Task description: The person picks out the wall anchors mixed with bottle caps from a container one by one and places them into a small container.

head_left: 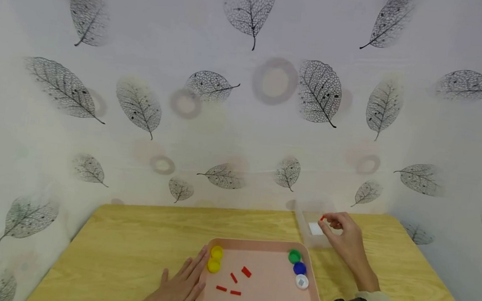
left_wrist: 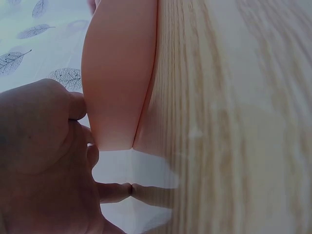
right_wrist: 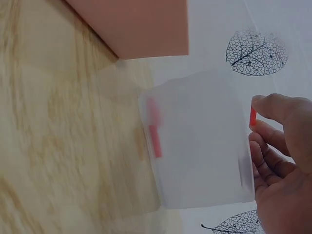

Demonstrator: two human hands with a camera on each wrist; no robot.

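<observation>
My right hand [head_left: 344, 236] pinches a small red stick [right_wrist: 253, 113] between thumb and index finger, at the rim of a translucent plastic box [right_wrist: 200, 146]. Red pieces [right_wrist: 154, 140] show blurrily through the box's wall, and a white patch [head_left: 315, 228] is visible inside it. My left hand [head_left: 180, 289], fingers extended, rests against the left side of a pink tray [head_left: 269, 300]. Several short red pieces [head_left: 246, 272] lie scattered on the tray's left half.
Along the tray's left wall sit two yellow round caps [head_left: 216, 252]. Green [head_left: 294, 256], blue [head_left: 299, 268] and white [head_left: 302, 281] round pieces line its right wall. The wooden table [head_left: 138, 243] backs onto a leaf-patterned curtain [head_left: 244, 121].
</observation>
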